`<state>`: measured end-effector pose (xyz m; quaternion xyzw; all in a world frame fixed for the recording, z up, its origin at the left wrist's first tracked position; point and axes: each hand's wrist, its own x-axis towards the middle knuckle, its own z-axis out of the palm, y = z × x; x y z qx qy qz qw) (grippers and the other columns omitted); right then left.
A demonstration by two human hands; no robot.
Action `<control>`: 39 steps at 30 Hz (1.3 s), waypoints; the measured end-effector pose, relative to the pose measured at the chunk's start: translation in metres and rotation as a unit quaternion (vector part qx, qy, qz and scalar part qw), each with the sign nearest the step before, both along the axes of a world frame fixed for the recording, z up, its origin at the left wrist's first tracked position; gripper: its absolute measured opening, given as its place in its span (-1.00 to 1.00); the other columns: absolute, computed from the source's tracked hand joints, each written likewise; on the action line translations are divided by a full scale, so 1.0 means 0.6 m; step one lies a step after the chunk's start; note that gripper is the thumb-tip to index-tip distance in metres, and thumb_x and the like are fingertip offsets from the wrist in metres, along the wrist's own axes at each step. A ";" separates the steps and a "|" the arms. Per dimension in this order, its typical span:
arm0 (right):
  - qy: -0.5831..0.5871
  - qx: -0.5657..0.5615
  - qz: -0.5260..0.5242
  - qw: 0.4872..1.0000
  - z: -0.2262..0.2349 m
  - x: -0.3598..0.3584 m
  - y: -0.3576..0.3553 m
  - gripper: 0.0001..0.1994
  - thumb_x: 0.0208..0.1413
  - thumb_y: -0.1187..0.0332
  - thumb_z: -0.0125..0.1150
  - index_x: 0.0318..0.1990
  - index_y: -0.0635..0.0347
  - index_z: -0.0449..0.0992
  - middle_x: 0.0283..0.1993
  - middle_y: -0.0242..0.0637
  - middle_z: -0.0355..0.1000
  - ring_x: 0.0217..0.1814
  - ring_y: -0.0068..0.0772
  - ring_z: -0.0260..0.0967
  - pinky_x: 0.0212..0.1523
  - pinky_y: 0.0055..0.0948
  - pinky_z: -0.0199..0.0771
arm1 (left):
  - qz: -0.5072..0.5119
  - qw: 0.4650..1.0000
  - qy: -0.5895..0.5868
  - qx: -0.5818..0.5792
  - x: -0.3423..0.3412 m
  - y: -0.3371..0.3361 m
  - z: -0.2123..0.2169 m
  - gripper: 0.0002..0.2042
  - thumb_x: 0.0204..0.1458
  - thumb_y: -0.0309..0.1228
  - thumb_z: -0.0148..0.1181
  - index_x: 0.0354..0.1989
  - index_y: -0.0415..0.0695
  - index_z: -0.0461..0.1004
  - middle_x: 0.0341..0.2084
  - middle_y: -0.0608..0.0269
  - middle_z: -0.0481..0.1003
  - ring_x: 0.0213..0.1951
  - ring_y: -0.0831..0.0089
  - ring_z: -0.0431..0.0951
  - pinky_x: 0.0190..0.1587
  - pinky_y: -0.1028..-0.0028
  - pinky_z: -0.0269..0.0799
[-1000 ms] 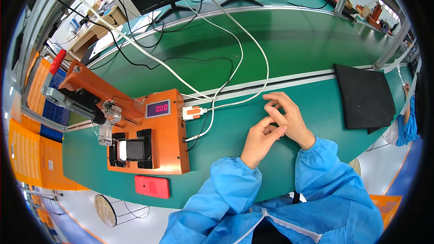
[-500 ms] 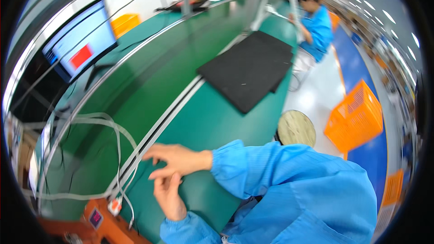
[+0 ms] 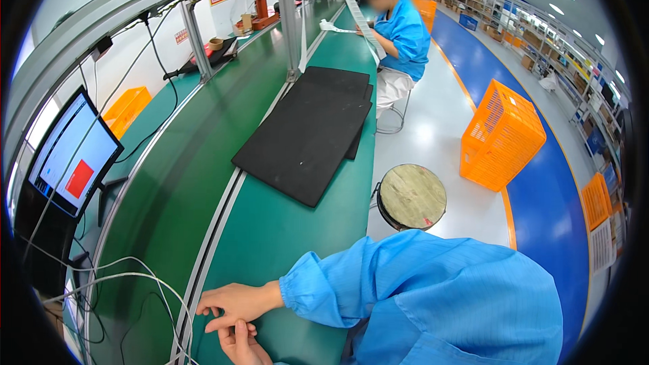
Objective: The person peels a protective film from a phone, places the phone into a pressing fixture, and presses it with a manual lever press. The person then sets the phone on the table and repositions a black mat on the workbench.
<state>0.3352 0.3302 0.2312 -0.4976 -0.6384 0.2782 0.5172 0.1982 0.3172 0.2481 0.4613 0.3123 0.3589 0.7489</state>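
My right hand [image 3: 236,302] reaches in above the green table strip, near its metal rail, palm down with bent fingers apart and the thumb sticking out. Just under it, at the lower edge, is my left hand [image 3: 242,350], its fingertips touching the underside of the right hand near the base of the thumb. Some of the left fingers are hidden behind the right hand. I see nothing held in either hand. Beyond the hands, black flat mats [image 3: 307,135] lie stacked slightly askew on the green work surface [image 3: 270,230].
White cables [image 3: 145,274] loop beside my hands. A monitor [image 3: 74,155] stands at the left, with a yellow bin [image 3: 126,111] behind. A round stool [image 3: 412,196] and an orange crate [image 3: 503,136] are on the floor at right. A co-worker [image 3: 405,30] sits farther along the bench.
The view has turned, so the mats, stool and crate sit farther left in the picture. My hands appear lower and stay together; the orange device at lower left has gone out of view.
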 end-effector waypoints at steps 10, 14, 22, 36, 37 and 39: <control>0.162 -0.170 0.152 0.960 0.008 0.002 -0.018 -0.61 0.21 0.07 -0.02 -0.25 0.30 0.47 -0.36 -0.25 0.42 -0.33 -0.34 0.38 -0.32 -0.37 0.40 | 0.002 0.997 0.051 0.063 -0.008 0.002 -0.028 -0.82 0.11 -0.41 0.16 -0.18 -0.24 0.42 -0.38 0.31 0.43 -0.43 0.60 0.34 -0.37 0.61 0.25; -0.042 0.026 -0.019 0.999 0.005 -0.002 0.006 -0.62 0.06 0.07 0.18 -0.21 0.24 0.45 -0.22 -0.19 0.40 -0.25 -0.17 0.42 -0.31 -0.26 0.42 | 0.015 0.997 0.034 0.063 -0.004 0.014 -0.016 -0.75 0.13 -0.37 0.10 -0.09 -0.26 0.38 -0.34 0.27 0.43 -0.41 0.56 0.35 -0.34 0.57 0.27; 0.091 -0.074 0.088 0.989 0.015 0.004 -0.017 -0.65 0.15 0.10 0.08 -0.17 0.23 0.53 -0.16 -0.16 0.46 -0.17 -0.17 0.43 -0.18 -0.33 0.44 | -0.010 0.999 -0.021 0.043 0.014 -0.003 -0.014 -0.76 0.06 -0.42 0.16 -0.13 -0.24 0.38 -0.39 0.30 0.42 -0.45 0.58 0.37 -0.42 0.60 0.28; 0.011 -0.038 0.044 0.998 0.016 -0.011 -0.017 -0.68 0.12 0.17 0.14 -0.09 0.20 0.48 -0.21 -0.23 0.41 -0.24 -0.30 0.43 -0.24 -0.39 0.45 | 0.017 0.997 -0.057 -0.040 0.011 -0.017 -0.005 -0.73 0.06 -0.43 0.16 -0.07 -0.21 0.38 -0.29 0.32 0.41 -0.47 0.62 0.35 -0.44 0.63 0.26; 0.033 -0.052 0.054 0.997 0.016 -0.012 -0.016 -0.68 0.12 0.18 0.15 -0.09 0.21 0.48 -0.20 -0.23 0.40 -0.24 -0.31 0.42 -0.24 -0.40 0.45 | 0.023 0.998 -0.043 -0.033 0.011 -0.017 -0.006 -0.72 0.05 -0.43 0.18 -0.08 -0.22 0.37 -0.28 0.31 0.42 -0.47 0.61 0.36 -0.44 0.63 0.27; 0.052 -0.068 0.067 0.994 0.021 -0.013 -0.016 -0.69 0.11 0.20 0.16 -0.09 0.22 0.48 -0.20 -0.22 0.40 -0.24 -0.33 0.42 -0.24 -0.40 0.45 | 0.025 0.998 -0.044 -0.032 0.007 -0.015 -0.009 -0.69 0.06 -0.42 0.16 -0.03 -0.24 0.37 -0.26 0.30 0.42 -0.48 0.62 0.35 -0.46 0.64 0.27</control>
